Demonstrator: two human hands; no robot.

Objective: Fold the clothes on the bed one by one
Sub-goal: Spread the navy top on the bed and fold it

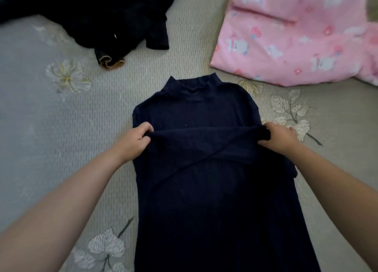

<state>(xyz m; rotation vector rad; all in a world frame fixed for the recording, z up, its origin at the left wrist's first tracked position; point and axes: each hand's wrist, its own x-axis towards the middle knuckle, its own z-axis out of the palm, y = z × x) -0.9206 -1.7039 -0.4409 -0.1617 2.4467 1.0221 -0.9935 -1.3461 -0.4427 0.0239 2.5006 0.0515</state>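
My left hand (136, 139) has its fingers curled over the left end of a fold in the navy top (204, 112), pinching the cloth at the garment's left edge. My right hand (280, 137) grips the right end of the same fold, thumb underneath and fingers wrapped over a bunched corner. Between my hands the fold runs as a raised ridge straight across the chest, with a sleeve lying slantwise just below it.

The top lies flat on the bed (51, 138), its high collar pointing away from me and its lower part running toward me and out of the bottom of the view. Its left side edge is straight and neat; on the right a bit of sleeve sticks out past the side edge below my wrist.

Bare bedcover lies on both sides of the top, wide on the left and narrower on the right, printed with pale flowers and leaves. There is also a strip of open cover beyond the collar.

Farther off on the left sits a heap of black clothes (98, 16), with a dark cuff lined in tan (111, 61) poking out toward me. On the far right lies a pink printed fabric (296, 32), its near edge close to the top's right shoulder but apart from it.
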